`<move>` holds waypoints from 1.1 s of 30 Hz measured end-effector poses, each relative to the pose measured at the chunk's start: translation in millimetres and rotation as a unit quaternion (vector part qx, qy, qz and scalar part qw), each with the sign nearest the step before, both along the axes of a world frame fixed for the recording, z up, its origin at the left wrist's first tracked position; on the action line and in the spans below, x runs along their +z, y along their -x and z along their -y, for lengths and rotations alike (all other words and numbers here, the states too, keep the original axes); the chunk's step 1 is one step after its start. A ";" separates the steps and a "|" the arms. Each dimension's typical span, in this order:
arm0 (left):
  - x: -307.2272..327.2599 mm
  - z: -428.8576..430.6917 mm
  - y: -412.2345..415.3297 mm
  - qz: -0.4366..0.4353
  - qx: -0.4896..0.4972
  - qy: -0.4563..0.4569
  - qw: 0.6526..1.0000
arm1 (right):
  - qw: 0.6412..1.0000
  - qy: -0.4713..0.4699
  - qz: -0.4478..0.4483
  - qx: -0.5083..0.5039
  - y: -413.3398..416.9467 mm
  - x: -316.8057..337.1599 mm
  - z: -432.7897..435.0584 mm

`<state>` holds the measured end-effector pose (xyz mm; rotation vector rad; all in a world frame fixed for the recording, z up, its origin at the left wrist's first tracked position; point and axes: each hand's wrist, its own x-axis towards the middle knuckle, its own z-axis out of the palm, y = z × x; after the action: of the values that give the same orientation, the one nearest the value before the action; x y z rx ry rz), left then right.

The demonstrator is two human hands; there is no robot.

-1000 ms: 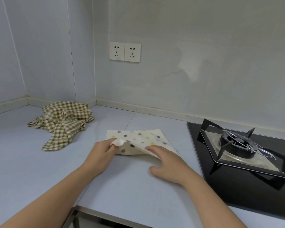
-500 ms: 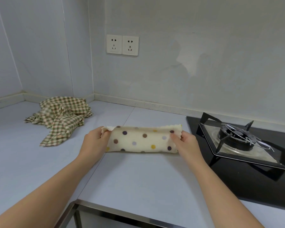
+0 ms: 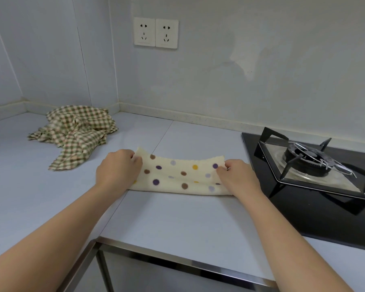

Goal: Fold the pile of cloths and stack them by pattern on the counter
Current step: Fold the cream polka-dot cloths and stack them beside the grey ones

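The dotted cloth (image 3: 181,175) lies on the counter (image 3: 177,224) straight in front of me, folded into a long band. Both its short ends are covered by my hands, so I cannot see how the edges meet there, nor can I tell how many layers it has. It is cream, with brown, purple, yellow and pale lilac dots; the far long edge sags a little in the middle, and the near edge lies flat on the surface.

My left hand (image 3: 118,169) is curled over the left end, fingers bent down onto the fabric - the tips are out of sight. My right hand (image 3: 238,175) pinches the right end near the far corner, finger and thumb closed on the cloth.

To the far left, well apart from the band, sits a rumpled heap of green-and-cream checked cloths (image 3: 78,131) near the wall corner; how many there are I cannot make out. Just right of my right hand begins the black hob (image 3: 303,218) with its burner (image 3: 310,159), cut off by the frame's edge. On the wall behind are 2 sockets (image 3: 156,32).
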<state>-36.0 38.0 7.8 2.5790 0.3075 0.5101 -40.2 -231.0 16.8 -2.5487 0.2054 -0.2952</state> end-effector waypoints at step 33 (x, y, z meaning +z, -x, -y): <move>-10.4 9.5 -27.8 0.008 0.025 -0.243 0.970 | 0.983 0.177 -0.015 -0.055 -2.8 2.9 -14.6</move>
<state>-8.2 28.5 -2.6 3.0429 0.2686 0.6981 -37.4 -216.3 19.7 -2.9010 0.3321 -0.3625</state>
